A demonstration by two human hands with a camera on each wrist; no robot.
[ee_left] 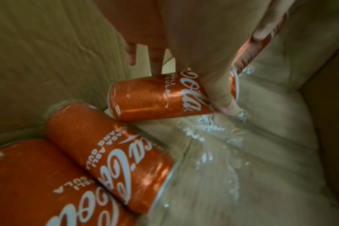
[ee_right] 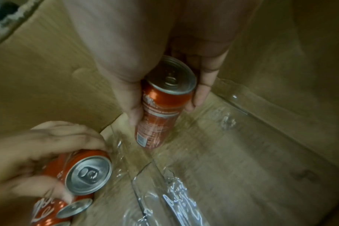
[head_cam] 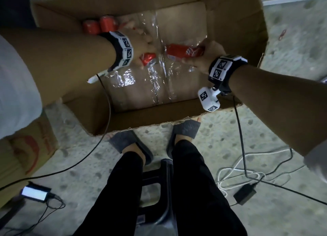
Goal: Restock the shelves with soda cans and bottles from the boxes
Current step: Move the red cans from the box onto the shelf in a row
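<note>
1. I am bent over a big open cardboard box [head_cam: 235, 20] on the floor, with both arms reaching down into it.
2. My right hand [head_cam: 203, 57] grips a red soda can [head_cam: 184, 52]; in the right wrist view my thumb is on one side of the can [ee_right: 161, 107] and my fingers [ee_right: 201, 94] are curled round the other, its silver top toward the camera.
3. That can is low in the box, right over the crinkled clear plastic wrap [head_cam: 127, 80] that covers the box bottom; I cannot tell whether it touches the wrap.
4. My left hand [head_cam: 141, 46] holds a second red can [head_cam: 147, 58]. In the left wrist view my fingers [ee_left: 219, 85] are wrapped over the can [ee_left: 155, 97], which lies on its side with the fingertips reaching the wrap.
5. Two more red cans [head_cam: 100, 26] lie side by side against the far left wall of the box; the left wrist view shows them close up [ee_left: 110, 154], just beside the can I hold.
6. The two held cans are near each other in the middle of the box, not touching.
7. Outside the box, my feet in grey slippers [head_cam: 185, 129] stand on the speckled floor, cables [head_cam: 244, 165] trail beside them, and another printed carton [head_cam: 30, 147] sits to my left.
</note>
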